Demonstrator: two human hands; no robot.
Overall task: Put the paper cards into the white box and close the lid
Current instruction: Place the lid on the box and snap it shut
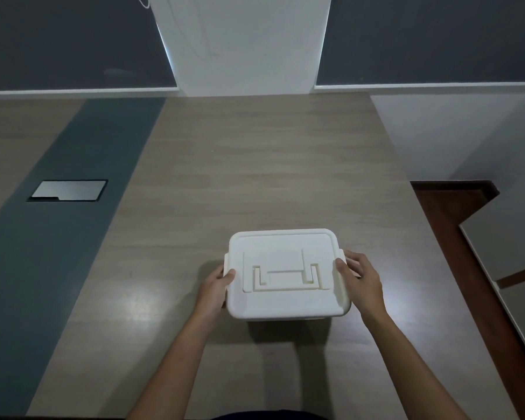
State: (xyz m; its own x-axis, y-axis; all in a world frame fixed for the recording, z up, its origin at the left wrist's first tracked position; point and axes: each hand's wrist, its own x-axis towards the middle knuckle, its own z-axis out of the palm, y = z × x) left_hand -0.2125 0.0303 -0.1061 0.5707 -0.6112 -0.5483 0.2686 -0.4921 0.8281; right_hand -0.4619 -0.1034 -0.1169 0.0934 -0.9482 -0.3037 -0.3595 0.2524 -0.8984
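White box [287, 298] near front edge of table [255, 165], lid [282, 247] seated on top, long axis left to right. Left hand [215, 287] clasping box's left end, thumb over lid rim; right hand [359, 277] cupping right end latch, fingers curled. No paper cards visible. Metal plate [69, 190] well left of box; nothing obstructing.

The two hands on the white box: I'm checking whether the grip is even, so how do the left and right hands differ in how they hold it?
The left hand sits low on the white box's left side, thumb hooked over the lid edge; the right hand sits slightly farther up the right side. The left hand's fingers are hidden under the rim, while the right hand's spread around the side latch. Both press opposite short sides, thumbs on top.
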